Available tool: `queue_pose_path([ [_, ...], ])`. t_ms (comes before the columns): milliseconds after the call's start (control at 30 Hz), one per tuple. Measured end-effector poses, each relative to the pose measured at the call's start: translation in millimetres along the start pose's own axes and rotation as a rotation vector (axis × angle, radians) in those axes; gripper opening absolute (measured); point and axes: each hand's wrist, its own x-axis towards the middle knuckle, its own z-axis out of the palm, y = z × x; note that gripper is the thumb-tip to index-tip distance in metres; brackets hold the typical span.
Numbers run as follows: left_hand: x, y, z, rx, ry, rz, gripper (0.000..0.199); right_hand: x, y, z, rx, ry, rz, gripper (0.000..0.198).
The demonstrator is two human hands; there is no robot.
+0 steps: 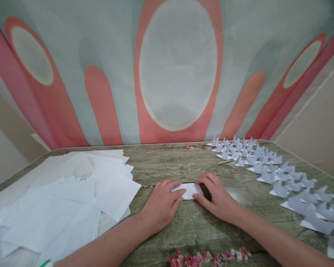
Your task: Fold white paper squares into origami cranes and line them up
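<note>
A small white piece of folded paper (188, 191) lies on the table between my two hands. My left hand (164, 202) holds down its left end, with the fingertips on top and the thumb near the front edge. At the right end, my right hand (215, 198) has its thumb at the front edge and its curved fingers at the back corner, closed on the paper with a dark gap inside the curl. How many layers the paper has cannot be made out.
Loose sheets of white paper (52, 204) are heaped on the left of the wood-patterned table (158, 163). Rows of several folded paper birds (267, 175) stand along the right side. Pink printed flowers (206, 258) mark the front. A patterned backdrop (122, 44) hangs behind.
</note>
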Motion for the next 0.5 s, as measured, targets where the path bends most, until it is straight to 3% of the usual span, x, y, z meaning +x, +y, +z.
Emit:
queue_pose_path([
  [500, 0.0, 0.5, 0.6, 0.039, 0.008, 0.014, 0.029, -6.1, -14.9, -4.4, -0.249, -0.128, -0.374, 0.028],
])
